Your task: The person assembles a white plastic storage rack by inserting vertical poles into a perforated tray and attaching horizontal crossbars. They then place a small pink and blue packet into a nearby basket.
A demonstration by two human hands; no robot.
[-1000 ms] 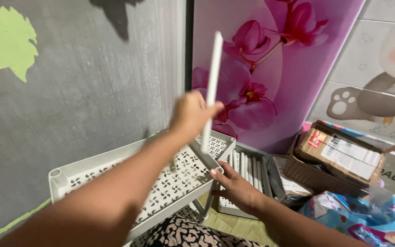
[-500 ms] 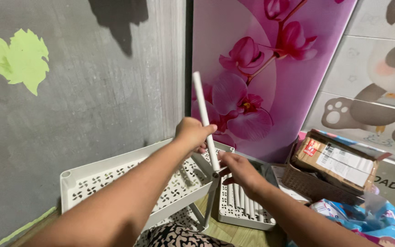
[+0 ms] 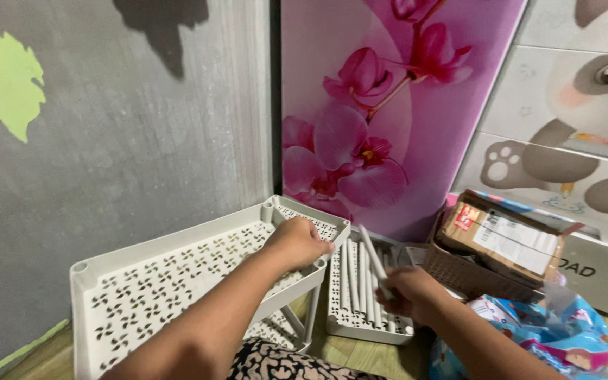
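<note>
Bare forearms, no sleeves; black-and-cream spotted garment (image 3: 297, 362) on lap.

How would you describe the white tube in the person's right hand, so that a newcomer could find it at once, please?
Start at the pink flower panel and drop to the white tray on the floor below. Several white tubes lie flat in it; the white tube meant is the only one tilted upward, gripped by the right hand.
</note>
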